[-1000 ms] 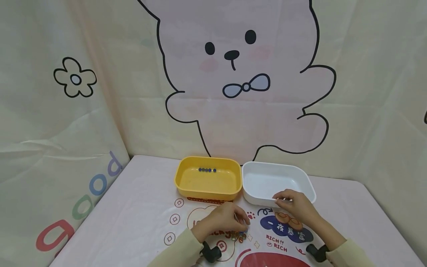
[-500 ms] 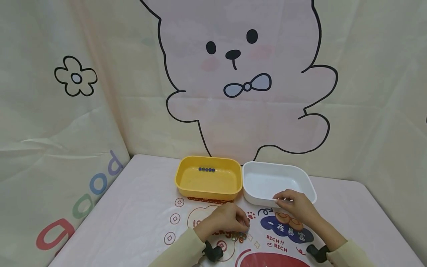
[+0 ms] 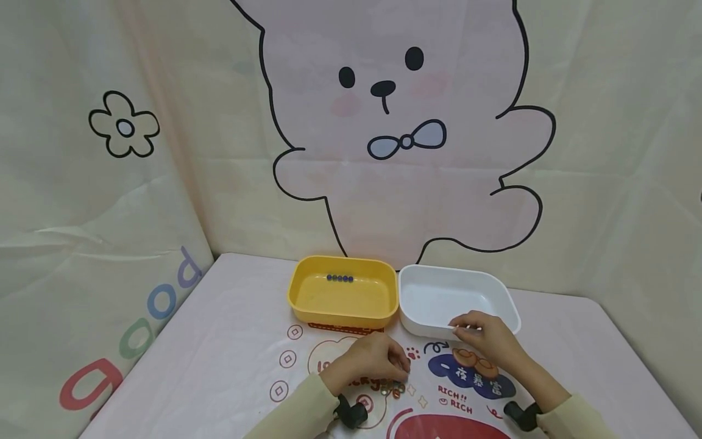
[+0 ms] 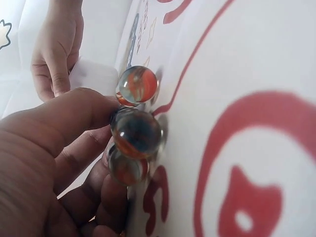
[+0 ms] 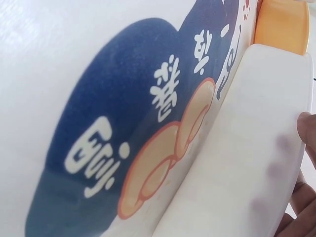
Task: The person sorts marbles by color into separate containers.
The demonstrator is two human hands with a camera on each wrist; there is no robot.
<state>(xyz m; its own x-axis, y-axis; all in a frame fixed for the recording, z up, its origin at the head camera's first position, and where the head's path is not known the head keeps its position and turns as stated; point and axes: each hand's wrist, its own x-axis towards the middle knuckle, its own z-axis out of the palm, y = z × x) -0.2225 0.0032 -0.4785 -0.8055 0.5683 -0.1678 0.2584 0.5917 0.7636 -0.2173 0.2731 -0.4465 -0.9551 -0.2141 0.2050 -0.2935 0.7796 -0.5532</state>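
My left hand (image 3: 378, 358) is low over a small cluster of glass marbles (image 3: 396, 390) on the table. In the left wrist view, the thumb and fingertips (image 4: 106, 111) close together on a dark marble, mostly hidden behind the others. Nearer the camera are an orange-streaked clear marble (image 4: 138, 85), a dark blue-and-orange marble (image 4: 137, 132) and a greenish one (image 4: 127, 165). My right hand (image 3: 485, 335) pinches the near rim of the white tray (image 3: 414, 323); in the right wrist view its fingers show through the tray's wall (image 5: 232, 163).
Left of the white tray, against it, stands a yellow tray (image 3: 312, 314) with several dark blue marbles (image 3: 340, 278) in a row. A printed cloth (image 3: 230, 341) covers the table. Behind rises a curtain (image 3: 241, 207) with a bear drawing.
The rightmost marble in the yellow tray has rolled left against the row. My left fingers have closed down over a blue marble that showed beneath them. The right hand stays at the rim.
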